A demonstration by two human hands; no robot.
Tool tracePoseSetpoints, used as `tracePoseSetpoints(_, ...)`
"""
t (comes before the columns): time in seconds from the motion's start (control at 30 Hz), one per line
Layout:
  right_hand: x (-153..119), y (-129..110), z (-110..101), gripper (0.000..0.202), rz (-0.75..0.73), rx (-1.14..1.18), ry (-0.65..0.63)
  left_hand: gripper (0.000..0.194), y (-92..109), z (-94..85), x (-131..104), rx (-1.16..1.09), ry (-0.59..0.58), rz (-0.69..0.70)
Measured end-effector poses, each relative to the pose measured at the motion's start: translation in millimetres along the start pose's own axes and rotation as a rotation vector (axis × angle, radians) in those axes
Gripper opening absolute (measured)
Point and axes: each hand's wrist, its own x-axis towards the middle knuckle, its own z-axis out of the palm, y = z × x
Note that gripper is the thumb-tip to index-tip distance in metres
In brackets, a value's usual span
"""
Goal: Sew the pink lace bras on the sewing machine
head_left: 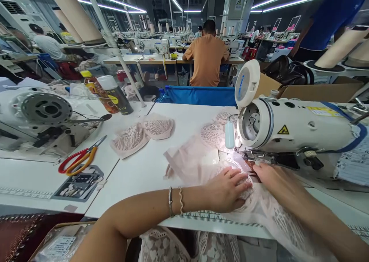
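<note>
A white sewing machine (300,119) stands at the right, its lamp lighting the needle area. Pale pink lace bra fabric (193,158) passes beneath the presser foot and trails over the table's front edge. My left hand (229,189) lies flat on the lace just left of the foot, fingers spread. Close by the foot, my right hand (268,175) has its fingers pressed together beside a reddish-brown piece (250,164); what they grip is hidden. Two joined lace bra cups (144,133) rest on the white table (138,181) to the left.
Red-and-orange-handled scissors (82,160) lie left, near a second machine (37,115). A spray can (115,94) and a yellow-capped bottle (98,90) stand behind them. Thread cones (343,48) rise at the right. Ahead, a person in an orange shirt (207,56) sits beyond a blue cloth bin (200,95).
</note>
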Motion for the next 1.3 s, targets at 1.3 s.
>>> tracePoseSetpoints(1.3,-4,-22,54,0.045,-0.179,-0.04,0.263,0.072,-30,-0.2,7,0.067,0.103,-0.146)
